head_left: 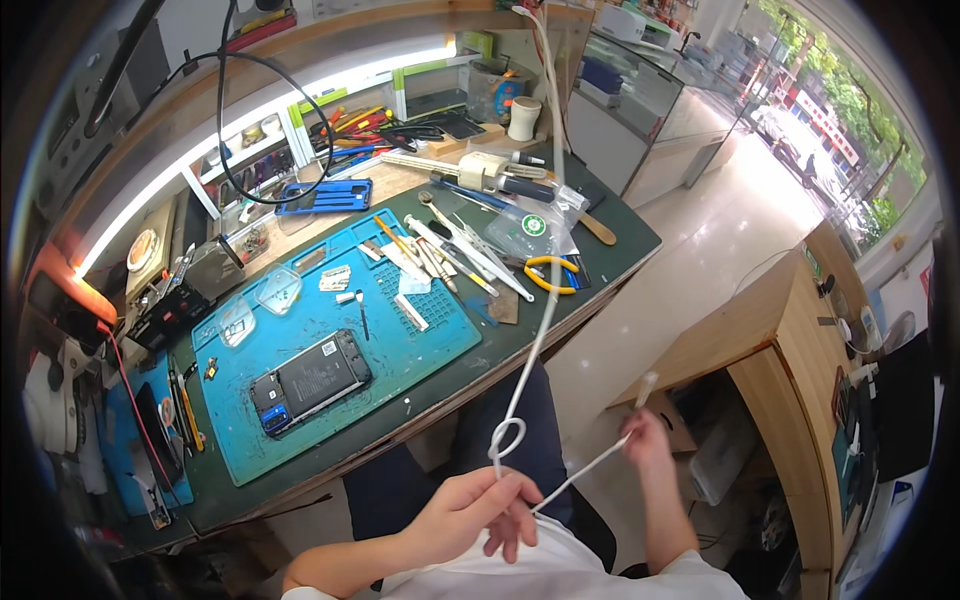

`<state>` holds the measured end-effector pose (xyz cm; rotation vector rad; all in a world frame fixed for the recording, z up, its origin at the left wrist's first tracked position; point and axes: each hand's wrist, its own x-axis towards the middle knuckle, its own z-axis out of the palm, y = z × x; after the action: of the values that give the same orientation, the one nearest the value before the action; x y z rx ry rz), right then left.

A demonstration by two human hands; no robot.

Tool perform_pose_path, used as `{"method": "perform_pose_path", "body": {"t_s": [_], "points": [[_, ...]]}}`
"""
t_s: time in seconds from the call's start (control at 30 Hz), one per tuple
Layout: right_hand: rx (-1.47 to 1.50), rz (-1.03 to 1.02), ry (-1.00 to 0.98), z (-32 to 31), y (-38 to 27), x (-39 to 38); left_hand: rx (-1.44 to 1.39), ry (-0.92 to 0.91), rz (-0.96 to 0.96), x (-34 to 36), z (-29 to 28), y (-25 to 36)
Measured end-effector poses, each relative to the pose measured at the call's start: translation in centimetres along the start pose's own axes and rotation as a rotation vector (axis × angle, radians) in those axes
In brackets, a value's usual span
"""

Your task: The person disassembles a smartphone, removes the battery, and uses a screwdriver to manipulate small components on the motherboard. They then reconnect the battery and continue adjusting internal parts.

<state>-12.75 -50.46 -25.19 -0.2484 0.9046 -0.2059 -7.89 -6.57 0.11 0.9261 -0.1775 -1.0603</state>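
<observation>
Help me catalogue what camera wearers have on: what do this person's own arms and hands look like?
The bare left hand and the bare, slightly blurred right hand show no gloves, watch or bracelet. Both bare forearms emerge from white fabric short sleeves.

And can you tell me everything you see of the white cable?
The white cable is thin and plastic-looking. It runs down from near the picture's top to a small loop just above the left hand, which holds it. Then it slants up to the right hand, where a blurred, pale end sticks out.
</observation>
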Motion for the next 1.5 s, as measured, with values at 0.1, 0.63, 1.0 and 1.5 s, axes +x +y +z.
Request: {"method": "perform_pose_path", "body": {"t_s": [0.1,0.63,1.0,1.5], "points": [[-0.148,-0.328,-0.201,6.8,-5.7,-2.9,0.09,0.094,-0.019,-1.1,-1.8,-0.5],[-1.61,-0.613,-1.138,27.9,12.7,-20.1,0.652,0.552,0.753,3.0,-2.6,3.7],[-1.515,-1.105,-1.353,33.2,18.6,-16.5,1.026,0.886,0.662,-1.8,-4.9,-1.5],[-1.606,-1.24,-1.542,35.9,23.1,-10.9,1.74,1.121,0.818,-6.3,-7.0,0.9]]}}
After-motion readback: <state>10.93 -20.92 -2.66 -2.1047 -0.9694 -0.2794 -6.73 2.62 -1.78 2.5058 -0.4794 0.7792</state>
